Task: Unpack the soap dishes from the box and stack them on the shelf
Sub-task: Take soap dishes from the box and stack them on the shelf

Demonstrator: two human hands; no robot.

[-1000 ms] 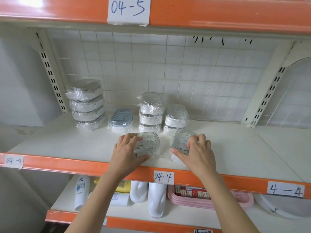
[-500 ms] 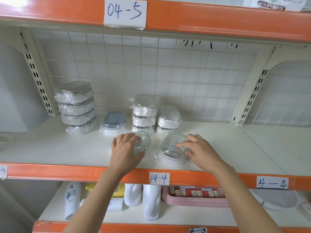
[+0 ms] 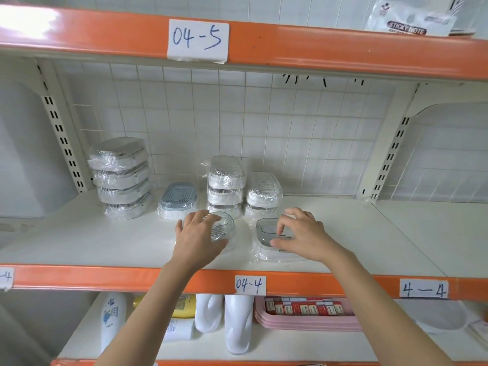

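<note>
Both hands are up on the shelf (image 3: 79, 244) marked 04-4. The left hand (image 3: 196, 239) lies over a wrapped clear soap dish (image 3: 224, 225), fingers curled round its near and left side, holding it on the shelf board. The right hand (image 3: 303, 236) sits over a second wrapped dish (image 3: 266, 229) at three o'clock from the first, thumb low at its front edge and fingertips bent down onto its top; it looks like a light pinch on the lid, with the dish flat on the board. The two dishes lie near each other but apart.

Behind them, at twelve o'clock, stands a stack of three wrapped dishes (image 3: 225, 186) with a stack of two (image 3: 264, 194) just beside it on the right. At eleven o'clock sits a single blue-lidded dish (image 3: 179, 200), and further toward ten o'clock a stack of four (image 3: 121, 178) leans slightly.

On the lower shelf, at six o'clock, a pink tray (image 3: 303, 322) holds red packets
</note>
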